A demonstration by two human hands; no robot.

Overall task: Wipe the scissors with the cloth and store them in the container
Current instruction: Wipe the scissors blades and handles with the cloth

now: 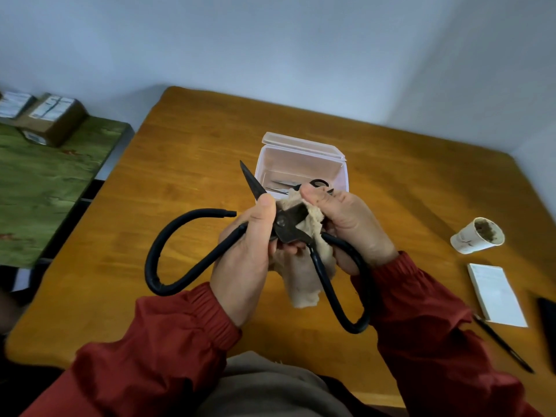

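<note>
Open scissors [288, 224] gripped at pivot by L hand [245, 254]; one blade pinched in cloth [301, 284] by R hand [352, 227]. Held above table [180, 164], nr. open container [342, 179].

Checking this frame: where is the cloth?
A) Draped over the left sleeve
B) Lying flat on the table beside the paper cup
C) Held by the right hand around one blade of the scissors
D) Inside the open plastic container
C: the right hand pinches the cloth around one blade of the scissors, while the left hand grips them near the pivot.
</note>
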